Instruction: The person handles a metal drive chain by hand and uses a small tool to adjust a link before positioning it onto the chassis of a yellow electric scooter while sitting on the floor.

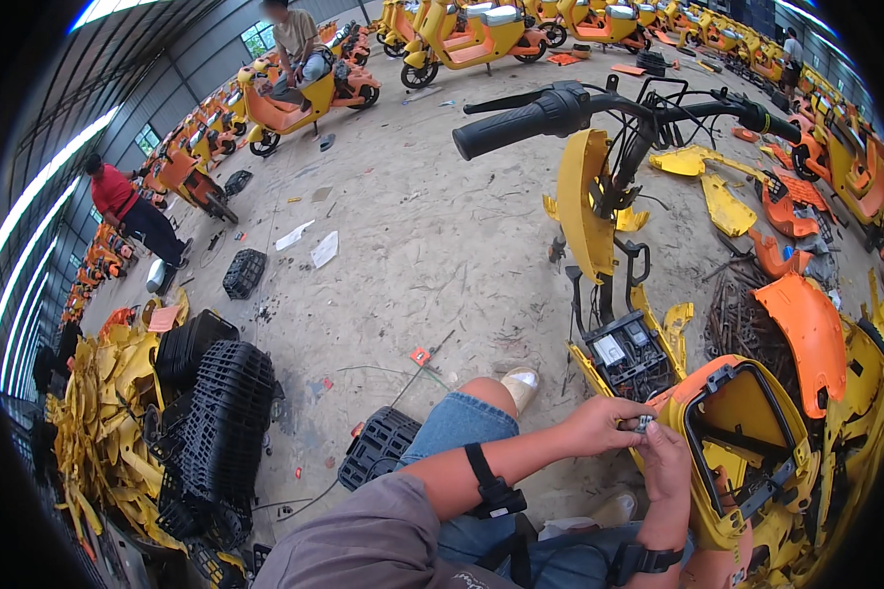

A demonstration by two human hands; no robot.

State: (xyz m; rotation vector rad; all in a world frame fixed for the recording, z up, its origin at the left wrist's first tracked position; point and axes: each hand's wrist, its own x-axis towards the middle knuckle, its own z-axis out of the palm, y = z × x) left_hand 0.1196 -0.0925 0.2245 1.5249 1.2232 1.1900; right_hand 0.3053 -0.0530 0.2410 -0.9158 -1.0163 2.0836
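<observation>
My left hand and my right hand meet in front of the seat opening of a partly stripped scooter. Their fingertips pinch a small silvery metal part between them; its exact kind is too small to make out. Just right of the hands is the scooter's open yellow and orange seat compartment, with a black frame around its mouth. Beyond them lies the exposed footboard bay with dark components. The handlebar stands above, with a yellow front panel on its column.
Orange and yellow body panels and a heap of dark metal bits lie to the right. A black crate is by my left leg. Stacked black baskets and piled yellow panels stand left. Two people work near other scooters.
</observation>
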